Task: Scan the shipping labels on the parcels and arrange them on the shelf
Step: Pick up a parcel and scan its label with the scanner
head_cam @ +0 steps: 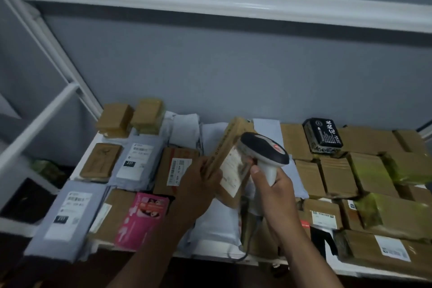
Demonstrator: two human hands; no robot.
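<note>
- Hands meet in the middle, above the white shelf (98, 244).
- Left hand (201, 184) has its fingers curled round a brown parcel (230, 159) and tips it up, with its white label (233, 170) facing right.
- Right hand (274, 190) grips the handle of one scanner (264, 154), its head just beside the label.
- One pink packet (142, 217) lies near, to the left.
- One black pack (323, 134) lies far, to the right.
</note>
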